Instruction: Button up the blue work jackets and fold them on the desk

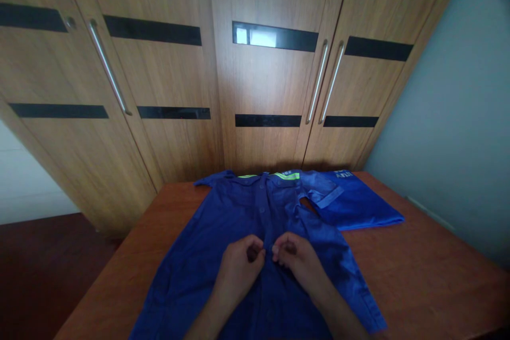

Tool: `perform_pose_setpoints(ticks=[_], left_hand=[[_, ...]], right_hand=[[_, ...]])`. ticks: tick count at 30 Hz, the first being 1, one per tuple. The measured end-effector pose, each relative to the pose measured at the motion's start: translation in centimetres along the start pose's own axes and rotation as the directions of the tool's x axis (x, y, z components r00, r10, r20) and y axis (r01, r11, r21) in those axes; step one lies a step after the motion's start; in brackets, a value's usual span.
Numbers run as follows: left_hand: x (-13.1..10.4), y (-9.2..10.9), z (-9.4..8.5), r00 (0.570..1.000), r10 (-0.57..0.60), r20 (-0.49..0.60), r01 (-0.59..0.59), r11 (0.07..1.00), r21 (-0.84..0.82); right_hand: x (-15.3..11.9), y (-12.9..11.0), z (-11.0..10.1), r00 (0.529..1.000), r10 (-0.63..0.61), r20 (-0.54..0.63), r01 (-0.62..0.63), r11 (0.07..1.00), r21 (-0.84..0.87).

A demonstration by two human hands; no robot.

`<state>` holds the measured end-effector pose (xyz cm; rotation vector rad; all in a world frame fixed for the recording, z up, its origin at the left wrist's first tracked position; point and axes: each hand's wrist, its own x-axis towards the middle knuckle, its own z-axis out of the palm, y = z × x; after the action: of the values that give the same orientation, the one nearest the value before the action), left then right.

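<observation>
A dark blue button-front shirt [199,244] lies spread out face up, its collar end at the far side and its lower part running out of view towards me. The button placket [262,212] runs down its middle, with several buttons showing. My left hand [241,263] is closed in a pinch on the placket's left edge. Just opposite, my right hand [297,257] pinches the placket from the right. A small gap separates the two sets of fingertips. Whether a button is between the fingers is too small to tell.
A folded brighter blue garment [358,204] with pale lettering lies at the far right, partly under the shirt's sleeve. Both rest on a reddish-brown wooden table [418,271]. A wooden wardrobe [263,79] with metal handles stands behind; a pale wall [450,143] rises on the right.
</observation>
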<state>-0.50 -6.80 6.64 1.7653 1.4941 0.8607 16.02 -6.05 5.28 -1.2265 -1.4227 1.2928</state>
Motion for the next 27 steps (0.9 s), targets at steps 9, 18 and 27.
perform_pose_setpoints(ticks=[9, 18, 27], left_hand=[[-0.2, 0.0, 0.2, 1.000, 0.016, 0.023, -0.018, 0.996, 0.091], [-0.7, -0.4, 0.4, 0.985, 0.002, 0.172, -0.050, 0.961, 0.272], [4.3, 2.8, -2.7, 0.990, 0.103, 0.096, -0.138, 0.848, 0.512]], right_hand=[[1.0, 1.6, -0.5, 0.975, 0.149, 0.165, -0.157, 0.987, 0.036], [2.7, -0.1, -1.6, 0.996, -0.090, 0.014, 0.084, 0.841, -0.535], [9.8, -0.6, -0.4, 0.999, -0.041, -0.032, 0.006, 0.709, -0.705]])
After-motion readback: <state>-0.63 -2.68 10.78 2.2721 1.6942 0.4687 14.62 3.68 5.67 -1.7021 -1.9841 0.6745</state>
